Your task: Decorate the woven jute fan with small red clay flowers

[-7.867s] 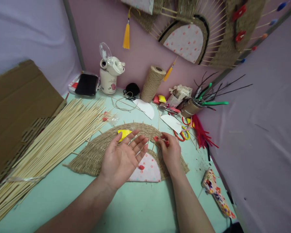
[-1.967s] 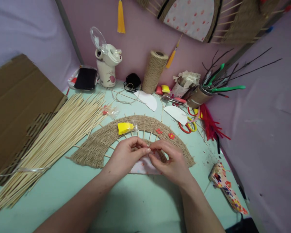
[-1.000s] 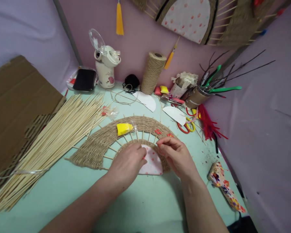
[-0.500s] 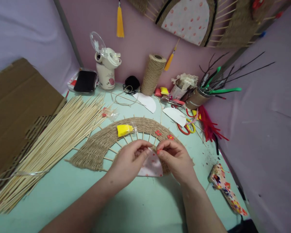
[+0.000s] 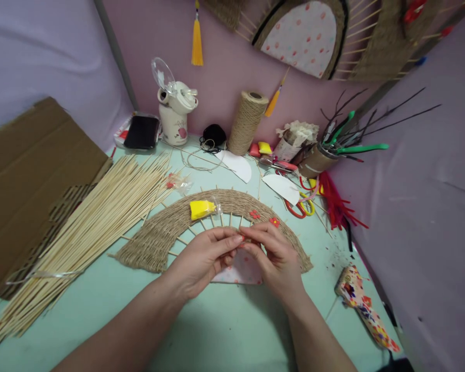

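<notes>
My left hand [image 5: 207,256] and my right hand [image 5: 275,258] meet over a woven twine fan [image 5: 149,240]. Their fingertips are closed together on a small bit of red clay [image 5: 242,238], mostly covered by the fingers. Below them, a pale half-round piece with red dots [image 5: 246,268] lies in the fan's centre, partly hidden. Two red clay flowers sit on the fan's right band; the right flower [image 5: 274,221] has a yellow centre. A packet of yellow clay [image 5: 202,209] rests on the top of the band.
Bundled bamboo sticks [image 5: 89,232] and cardboard [image 5: 34,191] lie left. Behind stand a twine spool [image 5: 248,124], a white pot [image 5: 175,121] and a can of pliers [image 5: 320,160]. Scissors [image 5: 300,206] and a flower-patterned glue gun [image 5: 366,307] are to the right.
My right hand has brought the red clay leftward to my left fingertips, and the two hands now touch. The whole view has shifted slightly.
</notes>
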`<state>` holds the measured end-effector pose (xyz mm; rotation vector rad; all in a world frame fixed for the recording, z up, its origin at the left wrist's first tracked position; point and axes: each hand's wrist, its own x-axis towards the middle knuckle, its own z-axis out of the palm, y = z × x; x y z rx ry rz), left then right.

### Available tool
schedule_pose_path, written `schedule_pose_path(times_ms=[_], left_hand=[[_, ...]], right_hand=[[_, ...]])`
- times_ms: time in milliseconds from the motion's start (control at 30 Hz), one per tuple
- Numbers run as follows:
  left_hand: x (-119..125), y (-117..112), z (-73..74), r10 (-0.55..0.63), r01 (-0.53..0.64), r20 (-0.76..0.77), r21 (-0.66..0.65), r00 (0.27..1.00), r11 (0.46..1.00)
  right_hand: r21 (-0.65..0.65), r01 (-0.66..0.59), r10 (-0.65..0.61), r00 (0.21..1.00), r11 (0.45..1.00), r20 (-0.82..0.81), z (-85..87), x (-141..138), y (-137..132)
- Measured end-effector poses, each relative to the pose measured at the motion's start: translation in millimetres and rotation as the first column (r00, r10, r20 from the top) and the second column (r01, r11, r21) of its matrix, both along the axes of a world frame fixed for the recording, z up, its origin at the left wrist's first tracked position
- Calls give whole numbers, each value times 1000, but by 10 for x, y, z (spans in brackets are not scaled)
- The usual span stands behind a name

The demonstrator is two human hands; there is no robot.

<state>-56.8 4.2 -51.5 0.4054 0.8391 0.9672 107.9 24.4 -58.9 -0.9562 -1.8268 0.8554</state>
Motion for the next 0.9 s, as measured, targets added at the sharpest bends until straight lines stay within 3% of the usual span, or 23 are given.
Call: schedule_pose_path(times_ms=[133,333,533,600,667,767,900], left_hand=[[-10,18,3,62,-54,105,-80,992,995],[-14,20,20,109,-105,131,-38,985,994],[-18,47,71,202,-174,249,-129,947,976],[-25,54,97,229,-183,337,-163,913,970],[-33,54,118,245,-190,431,-168,868,967],[-38,43,138,255,-212,521,-142,814,967],[-34,33,142,255,-232,558,-114,790,966]], right_hand=[[-59,38,-41,998,998,-55,28,32,-3],[-106,20,-36,987,994,-154,38,52,8],[-104,34,-48,990,994,-135,17,46,6],[-52,48,-54,992,997,-116,22,27,-8],[85,34,-28,998,996,-62,24,-5,-31],[298,-66,36,994,952,105,10,-70,-73],[354,-114,21,966,928,257,-31,-143,-123]])
